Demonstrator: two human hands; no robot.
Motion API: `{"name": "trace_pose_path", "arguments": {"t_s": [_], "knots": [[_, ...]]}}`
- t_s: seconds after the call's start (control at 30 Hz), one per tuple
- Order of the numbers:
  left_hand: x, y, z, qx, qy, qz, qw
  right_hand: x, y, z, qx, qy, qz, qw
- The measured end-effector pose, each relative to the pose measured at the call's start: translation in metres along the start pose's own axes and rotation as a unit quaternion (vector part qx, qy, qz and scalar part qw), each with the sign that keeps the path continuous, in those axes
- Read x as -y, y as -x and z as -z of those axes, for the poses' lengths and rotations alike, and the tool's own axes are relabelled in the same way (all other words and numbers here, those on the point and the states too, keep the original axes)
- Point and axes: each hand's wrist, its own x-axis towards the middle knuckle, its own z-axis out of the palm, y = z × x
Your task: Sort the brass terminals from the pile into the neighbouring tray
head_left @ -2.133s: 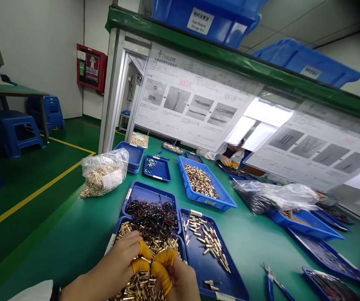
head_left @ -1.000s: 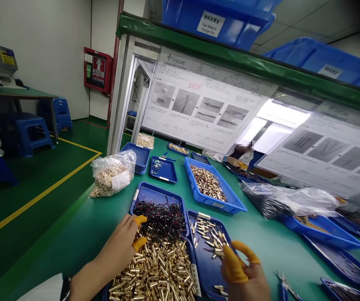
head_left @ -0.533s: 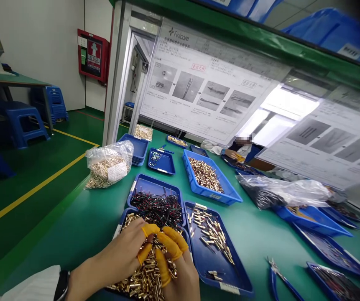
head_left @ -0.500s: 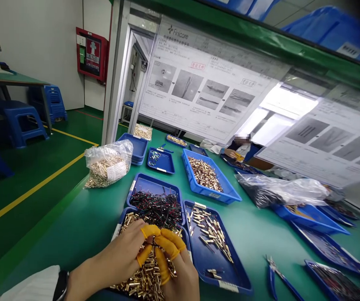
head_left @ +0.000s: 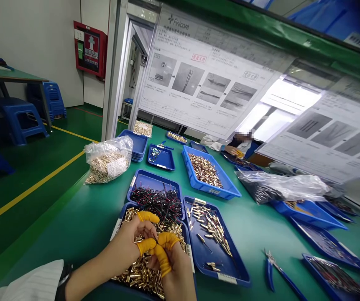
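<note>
At the near edge of the table [head_left: 73, 225], left hand [head_left: 123, 246] and right hand [head_left: 176, 271] hold cotted fingers [head_left: 162, 255] closed, just above brass terminals [head_left: 139, 271] in a blue tray [head_left: 121, 219]; any held piece is too small to tell.

Head-worn camera, only view, faces forward and down along green workbench [head_left: 255, 238]; left hand [head_left: 120, 246], right hand [head_left: 176, 267] close, bottom centre.

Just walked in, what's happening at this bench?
A person at a green bench has their left hand and right hand together over a blue tray of loose brass pins, with yellow finger cots on the fingers. Whatever they pinch is too small to tell. Black-and-red wires lie in the tray beyond. A co-worker sits at the far end.
</note>
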Motion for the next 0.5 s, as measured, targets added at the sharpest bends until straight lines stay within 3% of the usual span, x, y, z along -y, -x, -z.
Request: {"name": "trace_pose_path", "arguments": {"t_s": [0.27, 0.4, 0.5], "knots": [[-0.001, -0.001, 0.003, -0.037, 0.070, -0.028, 0.996, 0.021, -0.001, 0.008, 0.080, -0.229, -0.046, 0.969], [-0.009, -0.002, 0.008, -0.023, 0.012, -0.027, 0.999, 0.029, -0.004, 0.010, 0.080, -0.182, -0.079, 0.977], [-0.021, -0.001, 0.016, 0.020, -0.074, 0.008, 0.997, 0.027, -0.007, 0.013, 0.044, -0.139, -0.103, 0.984]]}}
